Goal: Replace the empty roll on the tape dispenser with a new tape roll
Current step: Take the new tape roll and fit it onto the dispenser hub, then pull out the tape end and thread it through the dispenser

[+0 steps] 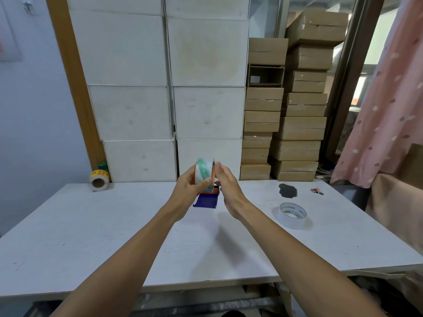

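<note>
My left hand (191, 183) grips a clear tape roll (204, 171) with a green and orange core, held upright just above the table. My right hand (225, 183) is against the roll's right side, fingertips on its rim and thumb hidden. Directly below the roll, a blue tape dispenser (206, 200) stands on the white table (114, 225), partly hidden by both hands. A second roll (292, 215) with a white core printed "MADE IN CHINA" lies flat on the table to the right.
A yellow label roll (98, 179) and a green cap (103, 166) sit at the back left. A dark patch (288, 190) and small coloured bits (316, 191) lie at the back right. White boxes (169, 88) and brown cartons (286, 124) are stacked behind; pink cloth (384, 110) hangs right.
</note>
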Motion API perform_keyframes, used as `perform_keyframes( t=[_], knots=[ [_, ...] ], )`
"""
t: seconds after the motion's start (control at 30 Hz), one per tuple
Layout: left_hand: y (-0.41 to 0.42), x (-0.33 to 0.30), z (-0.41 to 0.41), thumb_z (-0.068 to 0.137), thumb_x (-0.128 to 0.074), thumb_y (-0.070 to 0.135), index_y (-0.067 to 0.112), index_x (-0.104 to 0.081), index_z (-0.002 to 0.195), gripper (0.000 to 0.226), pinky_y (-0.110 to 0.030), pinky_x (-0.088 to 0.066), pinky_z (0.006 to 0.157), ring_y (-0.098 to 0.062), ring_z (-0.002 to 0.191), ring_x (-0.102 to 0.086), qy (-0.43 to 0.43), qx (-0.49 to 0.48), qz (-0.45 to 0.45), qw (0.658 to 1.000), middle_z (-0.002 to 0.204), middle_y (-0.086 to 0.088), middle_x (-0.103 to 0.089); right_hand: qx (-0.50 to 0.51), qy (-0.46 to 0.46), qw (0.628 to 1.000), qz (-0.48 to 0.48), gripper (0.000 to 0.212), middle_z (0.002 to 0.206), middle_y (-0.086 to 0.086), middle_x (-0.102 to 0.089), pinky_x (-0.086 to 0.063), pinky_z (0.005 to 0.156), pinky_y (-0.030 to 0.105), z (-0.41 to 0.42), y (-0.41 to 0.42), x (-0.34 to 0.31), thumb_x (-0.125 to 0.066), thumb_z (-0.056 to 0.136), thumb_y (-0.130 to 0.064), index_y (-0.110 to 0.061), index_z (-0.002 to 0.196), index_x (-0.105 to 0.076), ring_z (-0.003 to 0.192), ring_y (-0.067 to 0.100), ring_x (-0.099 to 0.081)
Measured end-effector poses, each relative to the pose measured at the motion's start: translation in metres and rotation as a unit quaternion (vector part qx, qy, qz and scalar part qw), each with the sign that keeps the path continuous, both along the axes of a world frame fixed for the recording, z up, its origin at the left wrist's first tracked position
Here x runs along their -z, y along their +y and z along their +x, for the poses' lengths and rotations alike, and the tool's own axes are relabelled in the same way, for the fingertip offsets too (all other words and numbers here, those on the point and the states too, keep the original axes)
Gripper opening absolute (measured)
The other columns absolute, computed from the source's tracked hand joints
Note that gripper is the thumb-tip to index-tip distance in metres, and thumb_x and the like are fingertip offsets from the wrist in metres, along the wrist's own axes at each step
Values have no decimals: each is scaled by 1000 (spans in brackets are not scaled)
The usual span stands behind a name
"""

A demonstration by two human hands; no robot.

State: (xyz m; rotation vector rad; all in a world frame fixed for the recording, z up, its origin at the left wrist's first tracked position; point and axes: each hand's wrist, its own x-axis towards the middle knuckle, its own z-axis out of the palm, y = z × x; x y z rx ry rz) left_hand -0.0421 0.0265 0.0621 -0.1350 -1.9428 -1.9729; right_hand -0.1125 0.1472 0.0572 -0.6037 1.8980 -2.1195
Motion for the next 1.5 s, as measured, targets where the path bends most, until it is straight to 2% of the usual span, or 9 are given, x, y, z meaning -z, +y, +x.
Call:
perform_keyframes(
  t=[0.2, 0.37, 0.6, 0.7, 0.8, 0.97, 1.07, 1.37, 1.5],
  knots=[
    [-1, 6, -1, 95, -66, 16, 14, -63, 125, 30, -24, -57, 68, -20, 91, -73, -11, -40, 5, 999, 105, -7, -74, -28, 10, 999, 26, 52, 120, -1, -70, -49, 59, 6, -1, 2, -1, -38, 104, -52, -18, 140, -55, 86, -5, -70],
    [0, 5, -4, 94, -68, 15, 20, -66, 115, 22, -40, -61, 80, -23, 92, -73, -9, -71, -11, 997, 103, -6, -75, -32, 20, 999, 30, 48, 113, -11, -69, -48, 61, 3, 3, 0, -4, -35, 106, -50, -22, 138, -56, 80, -13, -68],
    [6, 1, -3, 92, -69, 19, 12, -61, 125, 34, -25, -59, 64, -18, 91, -69, -7, -68, -34, 997, 105, -4, -71, 72, -111, 989, 65, 45, 93, -2, -58, -49, 86, 27, 4, 6, 2, -28, 105, -55, -16, 107, -51, 87, 11, -57],
    [7, 2, -4, 92, -70, 19, 13, -60, 125, 35, -26, -60, 66, -18, 95, -68, -3, -64, -60, 996, 106, -2, -71, 20, -246, 969, -23, 58, 108, 17, -66, -58, 87, 40, 11, 7, 5, -35, 100, -61, -7, 117, -52, 94, 28, -68],
    [6, 5, -5, 92, -71, 21, 15, -62, 123, 33, -30, -62, 73, -21, 103, -67, -3, -59, -81, 995, 111, -5, -71, -1, -271, 959, -85, 64, 110, 18, -69, -61, 73, 42, 13, 11, 4, -40, 99, -60, -6, 133, -45, 92, 31, -70],
    [1, 7, -7, 92, -71, 21, 14, -66, 115, 25, -24, -59, 75, -28, 107, -68, -15, -46, -70, 996, 110, -9, -73, -14, -286, 951, -119, 44, 93, 20, -69, -52, 94, 45, 10, 22, 0, -46, 102, -50, -7, 96, -56, 89, 32, -67],
    [1, 8, -8, 91, -71, 19, 12, -66, 122, 32, -26, -58, 83, -23, 104, -70, -34, -16, -76, 996, 108, -5, -75, -17, -306, 940, -152, 40, 100, 24, -67, -53, 97, 48, 12, 24, -2, -55, 100, -45, -5, 100, -54, 100, 38, -67],
    [-2, 14, -6, 91, -72, 15, 9, -63, 128, 38, -40, -60, 91, -26, 105, -73, -74, 15, -46, 996, 112, -11, -75, -10, -279, 948, -153, 34, 114, 22, -70, -55, 95, 45, 1, 13, 14, -53, 102, -39, -7, 103, -63, 111, 37, -67],
    [-5, 17, -9, 92, -70, 17, 5, -62, 129, 39, -39, -61, 88, -26, 102, -75, -66, -2, -36, 997, 115, -15, -74, 46, -164, 985, 11, 38, 109, 15, -73, -55, 98, 38, -6, 10, 22, -49, 103, -44, -12, 102, -70, 99, 23, -69]
  ],
)
